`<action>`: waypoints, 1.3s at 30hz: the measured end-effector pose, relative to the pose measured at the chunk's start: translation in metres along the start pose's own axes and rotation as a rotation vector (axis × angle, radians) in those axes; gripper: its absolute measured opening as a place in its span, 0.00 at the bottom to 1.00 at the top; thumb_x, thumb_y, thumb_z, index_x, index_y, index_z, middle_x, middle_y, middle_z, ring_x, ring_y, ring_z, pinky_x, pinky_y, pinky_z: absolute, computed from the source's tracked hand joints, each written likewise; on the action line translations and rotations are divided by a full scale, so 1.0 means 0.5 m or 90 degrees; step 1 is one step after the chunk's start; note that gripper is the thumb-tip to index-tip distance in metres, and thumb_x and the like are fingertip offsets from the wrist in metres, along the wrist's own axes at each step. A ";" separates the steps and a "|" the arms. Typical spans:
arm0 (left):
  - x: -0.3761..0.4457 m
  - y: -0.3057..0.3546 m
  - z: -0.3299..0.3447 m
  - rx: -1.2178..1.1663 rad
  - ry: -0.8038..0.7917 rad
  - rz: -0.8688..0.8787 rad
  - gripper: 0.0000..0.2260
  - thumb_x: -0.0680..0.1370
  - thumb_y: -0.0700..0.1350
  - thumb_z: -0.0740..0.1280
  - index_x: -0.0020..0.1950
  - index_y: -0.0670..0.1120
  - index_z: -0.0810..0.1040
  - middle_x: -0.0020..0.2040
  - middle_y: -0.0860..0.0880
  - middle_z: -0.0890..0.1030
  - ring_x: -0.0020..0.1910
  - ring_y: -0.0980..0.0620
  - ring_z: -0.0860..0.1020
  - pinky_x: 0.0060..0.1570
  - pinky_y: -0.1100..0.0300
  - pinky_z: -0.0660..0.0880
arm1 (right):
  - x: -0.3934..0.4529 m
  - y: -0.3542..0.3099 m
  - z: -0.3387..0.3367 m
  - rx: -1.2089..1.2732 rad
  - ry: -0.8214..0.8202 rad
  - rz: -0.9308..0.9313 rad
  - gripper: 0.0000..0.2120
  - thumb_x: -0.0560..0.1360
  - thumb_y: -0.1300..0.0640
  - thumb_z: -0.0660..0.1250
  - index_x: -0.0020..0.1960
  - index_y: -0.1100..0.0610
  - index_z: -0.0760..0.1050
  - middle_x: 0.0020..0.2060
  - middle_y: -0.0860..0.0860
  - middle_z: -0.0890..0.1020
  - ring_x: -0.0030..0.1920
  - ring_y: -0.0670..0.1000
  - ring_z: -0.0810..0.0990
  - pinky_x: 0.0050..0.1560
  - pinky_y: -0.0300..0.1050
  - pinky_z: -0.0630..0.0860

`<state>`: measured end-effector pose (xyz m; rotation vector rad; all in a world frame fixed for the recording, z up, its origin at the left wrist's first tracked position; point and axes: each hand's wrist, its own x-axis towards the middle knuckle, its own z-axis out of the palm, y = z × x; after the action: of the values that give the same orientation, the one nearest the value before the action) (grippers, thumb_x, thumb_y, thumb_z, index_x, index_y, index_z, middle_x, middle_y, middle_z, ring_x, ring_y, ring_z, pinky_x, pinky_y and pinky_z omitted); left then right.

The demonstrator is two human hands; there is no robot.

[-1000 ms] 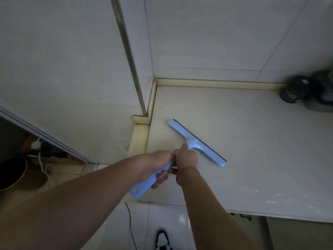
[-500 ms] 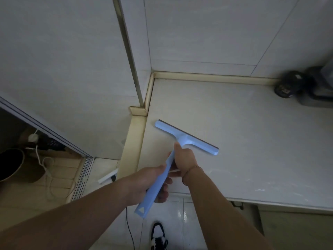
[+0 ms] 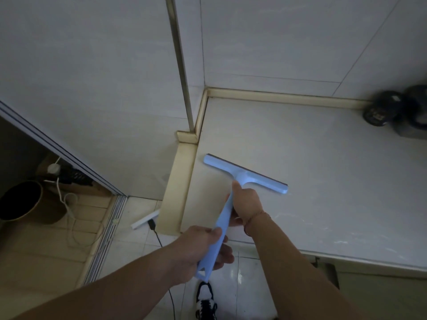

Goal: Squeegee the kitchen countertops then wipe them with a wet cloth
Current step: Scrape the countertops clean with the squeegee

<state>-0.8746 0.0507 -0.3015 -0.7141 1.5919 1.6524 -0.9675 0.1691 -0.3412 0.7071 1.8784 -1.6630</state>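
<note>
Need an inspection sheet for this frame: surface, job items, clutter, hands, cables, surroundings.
Surface: pale countertop, faint streaks near its front edge; cream trim strip along the wall.
Job's things: blue squeegee, blade on the countertop near the left corner. No cloth seen.
Clutter: dark round objects at the back right, blurred.
Hands: left hand grips the lower handle; right hand grips the handle just below the blade.
Cables: white cord looped on the floor at left; black cable crossing the floor tiles.
Surroundings: tiled walls, dark bucket on the floor, a shoe below.
</note>
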 end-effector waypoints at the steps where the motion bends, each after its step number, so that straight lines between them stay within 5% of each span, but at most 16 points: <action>1: -0.005 -0.005 0.006 -0.007 -0.003 0.004 0.13 0.82 0.46 0.61 0.53 0.35 0.76 0.42 0.41 0.83 0.41 0.44 0.82 0.51 0.48 0.78 | -0.002 0.002 -0.003 -0.003 -0.003 -0.005 0.23 0.82 0.46 0.55 0.39 0.61 0.75 0.34 0.58 0.79 0.32 0.56 0.79 0.25 0.41 0.74; 4: -0.005 -0.009 0.024 -0.038 0.024 -0.022 0.12 0.82 0.45 0.60 0.50 0.37 0.76 0.42 0.41 0.83 0.41 0.43 0.82 0.50 0.49 0.79 | -0.001 0.014 -0.011 -0.034 -0.010 -0.019 0.23 0.82 0.47 0.55 0.38 0.61 0.75 0.33 0.57 0.79 0.32 0.55 0.79 0.22 0.39 0.73; 8: -0.014 -0.012 0.064 -0.117 -0.072 -0.209 0.14 0.82 0.36 0.55 0.38 0.40 0.72 0.34 0.41 0.77 0.34 0.43 0.74 0.35 0.62 0.75 | 0.001 0.020 -0.029 -0.073 -0.012 -0.060 0.24 0.82 0.47 0.56 0.34 0.60 0.76 0.30 0.54 0.79 0.31 0.53 0.80 0.27 0.41 0.75; 11: -0.015 -0.036 0.074 -0.163 -0.001 -0.170 0.12 0.82 0.40 0.61 0.47 0.31 0.77 0.38 0.35 0.82 0.36 0.39 0.81 0.38 0.50 0.79 | -0.013 0.046 -0.013 -0.169 -0.059 -0.089 0.25 0.81 0.47 0.57 0.31 0.60 0.76 0.28 0.55 0.78 0.27 0.50 0.79 0.29 0.42 0.77; 14: -0.027 -0.060 0.084 -0.168 0.025 -0.161 0.13 0.81 0.39 0.63 0.45 0.29 0.77 0.35 0.33 0.80 0.32 0.38 0.80 0.43 0.44 0.78 | -0.020 0.085 0.013 -0.255 0.004 -0.157 0.29 0.81 0.45 0.57 0.33 0.64 0.79 0.33 0.60 0.82 0.38 0.58 0.82 0.44 0.48 0.78; 18: -0.028 -0.050 0.066 -0.154 -0.016 -0.149 0.13 0.81 0.42 0.62 0.49 0.31 0.76 0.37 0.36 0.80 0.35 0.40 0.80 0.41 0.48 0.79 | -0.013 0.064 -0.002 -0.235 -0.026 -0.165 0.27 0.82 0.47 0.57 0.27 0.56 0.76 0.22 0.47 0.77 0.28 0.45 0.77 0.29 0.30 0.70; 28: -0.037 -0.096 0.061 -0.154 -0.014 -0.152 0.13 0.81 0.40 0.63 0.45 0.30 0.78 0.35 0.35 0.80 0.34 0.40 0.79 0.35 0.52 0.79 | -0.064 0.096 0.004 -0.151 -0.055 -0.127 0.27 0.82 0.48 0.57 0.29 0.62 0.73 0.16 0.48 0.74 0.18 0.46 0.75 0.20 0.38 0.71; 35: -0.043 -0.106 0.047 0.018 -0.012 -0.132 0.12 0.80 0.44 0.65 0.47 0.35 0.81 0.37 0.43 0.83 0.36 0.49 0.82 0.39 0.60 0.79 | -0.081 0.102 0.006 -0.126 -0.054 -0.092 0.27 0.82 0.47 0.57 0.31 0.62 0.73 0.22 0.51 0.75 0.20 0.49 0.77 0.21 0.39 0.71; 39: -0.057 -0.137 0.014 0.245 -0.031 -0.075 0.16 0.74 0.59 0.66 0.47 0.48 0.83 0.50 0.45 0.84 0.52 0.50 0.82 0.58 0.55 0.75 | -0.105 0.133 0.020 -0.173 -0.075 -0.108 0.27 0.81 0.44 0.55 0.29 0.57 0.74 0.24 0.51 0.77 0.31 0.58 0.83 0.31 0.50 0.80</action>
<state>-0.8023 0.0526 -0.3187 -0.5491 1.7298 1.2216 -0.8835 0.1641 -0.3538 0.3412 2.0717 -1.4718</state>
